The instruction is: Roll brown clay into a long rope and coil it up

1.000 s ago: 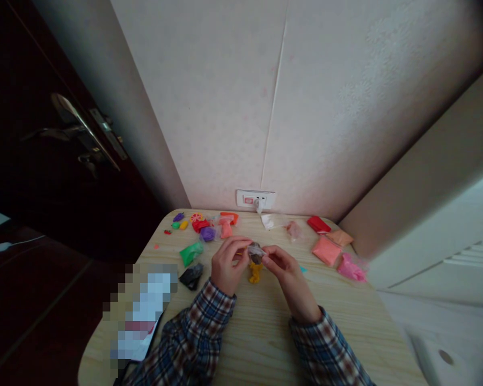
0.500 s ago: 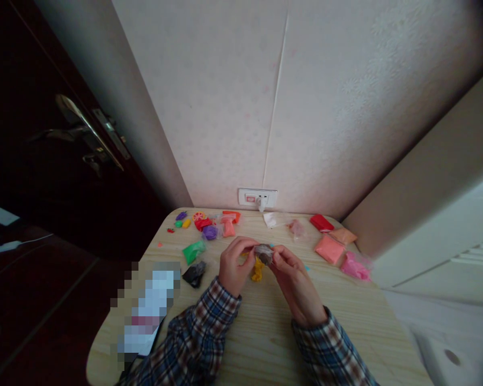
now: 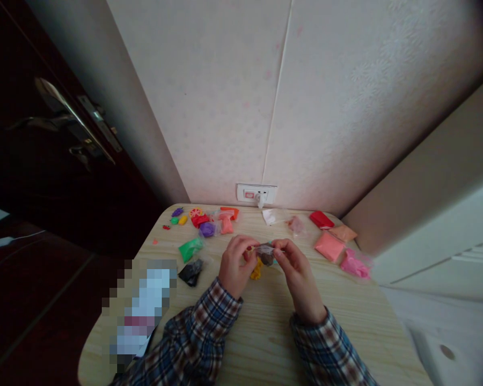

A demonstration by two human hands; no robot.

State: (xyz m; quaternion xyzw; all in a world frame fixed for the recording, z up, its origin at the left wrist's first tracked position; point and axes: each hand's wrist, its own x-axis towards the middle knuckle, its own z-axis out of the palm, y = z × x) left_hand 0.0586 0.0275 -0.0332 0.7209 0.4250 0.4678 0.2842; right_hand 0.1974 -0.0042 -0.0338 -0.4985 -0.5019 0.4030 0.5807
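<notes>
Between my two hands is a small clear plastic bag with a brown lump (image 3: 267, 258) in it, held above the middle of the table. My left hand (image 3: 237, 264) pinches the bag's left edge between thumb and fingers. On the other side, my right hand (image 3: 295, 268) grips the right edge the same way. A yellow piece (image 3: 256, 269) that looks like clay lies just below the bag, partly hidden by my left fingers. Something red shows by my left fingertips, too small to make out.
Left on the wooden table (image 3: 265, 338) are a green packet (image 3: 190, 249), a black packet (image 3: 190, 272), a purple packet (image 3: 208, 229) and small fruit-like shapes. Pink and red packets (image 3: 330, 245) lie at the right. A blurred-out phone-like object (image 3: 145, 305) is front left. A wall socket (image 3: 256, 193) stands behind.
My right hand has turned slightly and the bag is now stretched flatter between both hands, its brown lump hanging lower. The view has shifted a little.
</notes>
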